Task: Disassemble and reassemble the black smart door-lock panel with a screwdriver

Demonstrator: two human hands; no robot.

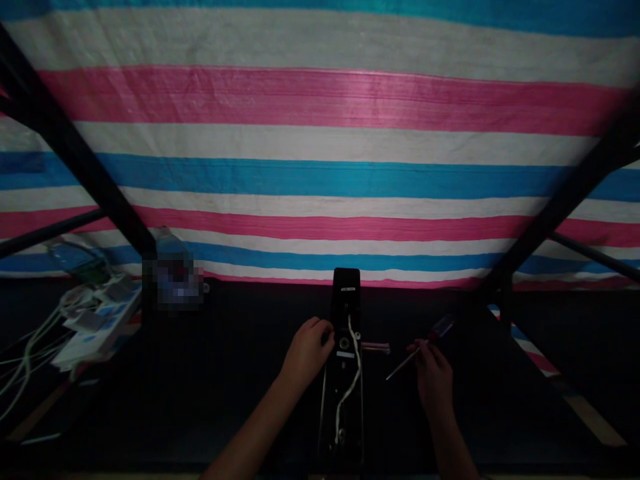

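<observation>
A long, narrow black housing (354, 393) lies lengthwise in front of me on the dark surface, with a round fitting near its middle and small pale labels. A whitish cable (356, 373) runs down its face. My left hand (310, 343) is at the housing's left edge, fingers curled and closed against it; the fingertips are partly hidden in shadow. To the right, my right hand (434, 370) is closed round a screwdriver (442, 327), its shaft pointing down and left, apart from the housing. A pinkish strip (376, 347) sticks out beside the housing's right edge.
A striped plastic sheet (320, 180) hangs behind the dark surface. Black frame bars slope down at left (85, 153) and right (560, 193). On the left are a white box (100, 333), tangled white cables (30, 353) and a clear bottle (173, 243), partly blurred.
</observation>
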